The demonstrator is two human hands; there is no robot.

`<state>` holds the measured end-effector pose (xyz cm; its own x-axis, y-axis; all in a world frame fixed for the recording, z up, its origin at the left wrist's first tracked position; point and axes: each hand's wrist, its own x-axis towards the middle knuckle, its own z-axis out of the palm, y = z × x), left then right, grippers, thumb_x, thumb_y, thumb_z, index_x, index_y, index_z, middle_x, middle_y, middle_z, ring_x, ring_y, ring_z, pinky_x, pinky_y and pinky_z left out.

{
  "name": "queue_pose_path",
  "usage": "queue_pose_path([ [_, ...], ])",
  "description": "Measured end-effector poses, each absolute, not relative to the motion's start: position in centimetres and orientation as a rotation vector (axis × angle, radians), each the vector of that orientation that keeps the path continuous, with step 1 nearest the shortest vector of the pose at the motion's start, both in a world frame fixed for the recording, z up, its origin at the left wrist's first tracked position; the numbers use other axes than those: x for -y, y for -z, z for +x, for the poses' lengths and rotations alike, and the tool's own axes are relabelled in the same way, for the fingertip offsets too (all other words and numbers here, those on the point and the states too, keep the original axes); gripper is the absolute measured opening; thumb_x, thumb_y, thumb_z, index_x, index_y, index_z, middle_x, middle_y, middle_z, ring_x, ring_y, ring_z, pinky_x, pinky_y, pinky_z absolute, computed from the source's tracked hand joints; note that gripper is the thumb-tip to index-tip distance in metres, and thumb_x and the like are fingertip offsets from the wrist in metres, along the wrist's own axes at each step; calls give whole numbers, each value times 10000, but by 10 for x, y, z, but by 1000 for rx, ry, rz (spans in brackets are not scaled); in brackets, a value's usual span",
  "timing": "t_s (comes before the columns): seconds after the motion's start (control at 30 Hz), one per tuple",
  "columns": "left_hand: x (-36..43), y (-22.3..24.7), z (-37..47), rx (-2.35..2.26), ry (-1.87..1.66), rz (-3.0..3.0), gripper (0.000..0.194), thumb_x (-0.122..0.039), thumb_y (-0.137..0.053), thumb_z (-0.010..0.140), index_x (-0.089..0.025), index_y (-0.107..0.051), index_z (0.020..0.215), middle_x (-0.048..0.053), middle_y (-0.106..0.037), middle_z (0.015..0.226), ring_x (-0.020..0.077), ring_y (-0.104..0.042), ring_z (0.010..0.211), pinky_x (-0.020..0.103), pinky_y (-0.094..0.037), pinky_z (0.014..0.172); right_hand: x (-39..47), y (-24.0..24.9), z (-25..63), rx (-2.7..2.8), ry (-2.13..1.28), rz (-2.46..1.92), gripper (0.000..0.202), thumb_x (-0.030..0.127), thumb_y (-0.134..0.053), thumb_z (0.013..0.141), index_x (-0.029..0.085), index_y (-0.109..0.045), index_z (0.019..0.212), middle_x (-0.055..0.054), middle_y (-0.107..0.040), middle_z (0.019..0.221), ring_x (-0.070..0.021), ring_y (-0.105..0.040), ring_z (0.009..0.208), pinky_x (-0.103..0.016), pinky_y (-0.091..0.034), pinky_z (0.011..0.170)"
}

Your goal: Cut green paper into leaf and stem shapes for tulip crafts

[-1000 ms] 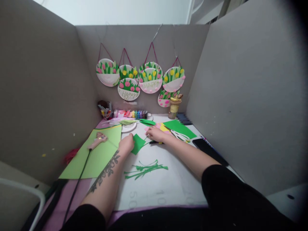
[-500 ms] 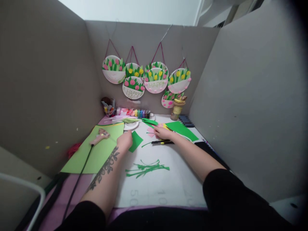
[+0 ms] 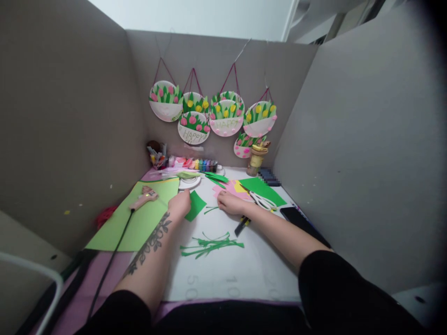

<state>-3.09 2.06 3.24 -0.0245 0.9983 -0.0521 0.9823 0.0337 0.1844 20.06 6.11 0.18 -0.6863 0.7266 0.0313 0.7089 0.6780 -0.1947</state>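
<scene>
My left hand is closed on the edge of a small green paper piece, which sticks out to its right just above the white mat. My right hand has its fingers curled down at the near edge of pink paper, closed at the ends of thin green paper strips; the fingertips are partly hidden. Under my right wrist lies a black and yellow cutter. White-handled scissors rest beyond that forearm. A loose pile of green strips lies nearer me.
Light green sheets with a glue gun and its cord cover the left side. A green sheet and a black phone-like slab lie at right. Paint pots line the back, below hanging paper-plate tulip baskets.
My right hand has come slightly nearer and left, with a green strip shifting along. The cutter has turned and slid toward me. My left hand has barely moved.
</scene>
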Motion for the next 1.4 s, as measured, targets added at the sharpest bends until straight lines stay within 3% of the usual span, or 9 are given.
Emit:
queue_pose_path([
  [0.27,-23,-36,-37,-2180,-189,2045,322,-245,-462,875,-168,-498,1186,163,-678,1078,284,-652,990,331,-486,743,-49,-2,210,2587,-596,-1344,170,55,-512,761,162,-562,884,-32,-612,848,-150,-522,762,-231,-376,684],
  [0.5,-25,-38,-38,-2225,-318,2034,333,-256,-453,890,-185,-481,1215,136,-663,1137,253,-643,1010,313,-476,776,1,-30,215,2687,-1079,-930,164,107,-545,754,168,-550,907,9,-574,796,-125,-505,693,-215,-394,622],
  [0.6,-24,-37,-35,-2200,-250,2036,341,-255,-449,887,-181,-488,1217,135,-671,1113,257,-647,1000,310,-480,761,15,-29,208,2779,-1007,-965,197,105,-577,739,159,-597,928,-22,-615,847,-143,-533,726,-239,-421,656],
  [0.73,-24,-35,-35,-2180,-191,2083,359,-259,-434,889,-178,-479,1236,142,-670,1112,268,-643,1009,317,-484,751,4,-34,236,2734,-821,-946,372,121,-551,787,169,-585,1154,-99,-610,1168,-201,-553,1044,-316,-420,906],
  [0.8,-24,-35,-35,-2180,-181,2086,362,-266,-435,889,-181,-476,1239,142,-670,1112,262,-643,1012,310,-484,755,-6,-35,264,2799,-642,-1075,484,108,-613,723,180,-578,1200,-109,-590,1213,-237,-517,1123,-346,-390,957],
  [0.9,-24,-35,-34,-2180,-169,2067,368,-271,-447,885,-178,-477,1241,154,-667,1116,269,-643,1013,315,-486,754,-15,-27,300,2845,-390,-1337,454,55,-638,639,187,-644,1073,-107,-632,1071,-263,-538,1054,-356,-399,915],
  [1.17,-21,-40,-31,-2191,-218,2114,317,-247,-410,896,-177,-527,1182,144,-674,1094,274,-647,990,320,-485,744,-12,-5,317,2502,-387,-1294,385,107,-531,768,218,-587,1132,-79,-618,1141,-242,-517,1107,-424,-313,1004],
  [1.27,-19,-50,-29,-2224,-363,2061,314,-238,-362,924,-195,-517,1194,129,-667,1126,257,-642,992,306,-472,759,-17,-8,313,2212,-487,-1284,415,163,-509,800,193,-513,1214,-98,-578,1211,-231,-521,1110,-378,-380,959],
  [1.4,-17,-56,-25,-2187,-546,2028,326,-242,-317,943,-221,-505,1210,115,-655,1153,271,-633,991,352,-471,786,-33,-10,298,1971,-405,-1488,314,260,-547,823,156,-537,1119,-101,-608,1085,-226,-564,987,-337,-429,874],
])
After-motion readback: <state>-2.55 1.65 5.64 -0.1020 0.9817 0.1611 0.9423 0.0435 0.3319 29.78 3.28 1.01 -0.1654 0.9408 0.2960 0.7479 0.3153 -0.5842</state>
